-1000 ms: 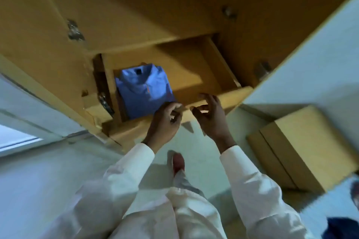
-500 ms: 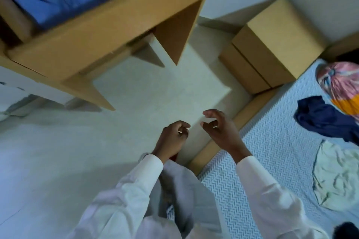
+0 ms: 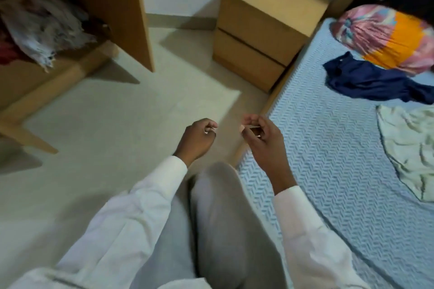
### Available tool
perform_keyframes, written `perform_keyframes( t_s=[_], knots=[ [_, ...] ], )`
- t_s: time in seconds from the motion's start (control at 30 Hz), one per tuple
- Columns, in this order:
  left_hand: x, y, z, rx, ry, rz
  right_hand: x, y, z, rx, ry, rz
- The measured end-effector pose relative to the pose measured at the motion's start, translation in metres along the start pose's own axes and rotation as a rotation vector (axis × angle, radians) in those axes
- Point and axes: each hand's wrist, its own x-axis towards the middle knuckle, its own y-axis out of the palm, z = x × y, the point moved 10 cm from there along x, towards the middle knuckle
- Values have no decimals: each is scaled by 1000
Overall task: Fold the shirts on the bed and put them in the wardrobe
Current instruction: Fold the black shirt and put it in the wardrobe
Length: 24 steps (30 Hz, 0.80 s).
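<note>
Both hands are held in the air in front of the body, above the floor (image 3: 112,124) at the edge of the bed (image 3: 324,166), and nothing is held in either. The left hand (image 3: 196,142) is curled into a loose fist, with the thumb laid against the forefinger. The fingers of the right hand (image 3: 261,139) are only loosely bent. A dark navy shirt (image 3: 371,84) lies crumpled and unfolded on the blue bed cover, and a pale, wrinkled shirt (image 3: 409,148) is spread just beside it, nearer the person. Beyond the navy shirt a pink and orange bundle (image 3: 385,37) is seen. The wardrobe (image 3: 132,14) stands open at the left, well apart from the shirts, with greyish clothing (image 3: 44,28) heaped on its lower shelf. A wooden bedside cabinet (image 3: 265,30) stands between wardrobe and bed.
</note>
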Motion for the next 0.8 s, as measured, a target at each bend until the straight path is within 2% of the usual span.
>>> perform_keyframes(
  t_s=[0.17, 0.27, 0.4, 0.5, 0.6, 0.8],
  knots=[
    [-68, 120, -71, 62, 163, 76, -86, -122, -75, 129, 81, -193],
    [-113, 227, -105, 157, 240, 238, -146, -203, -125, 128, 130, -263],
    [-155, 335, -127, 259, 310, 452, -200, -262, -176, 134, 220, -320],
    [-187, 413, -142, 410, 453, 641, -238, -302, -209, 132, 277, -409],
    [-203, 464, -140, 588, 544, 755, -266, -329, -232, 129, 329, -481],
    [-224, 527, -141, 1033, 801, 799, -299, -383, -284, 11, 489, -555]
  ],
)
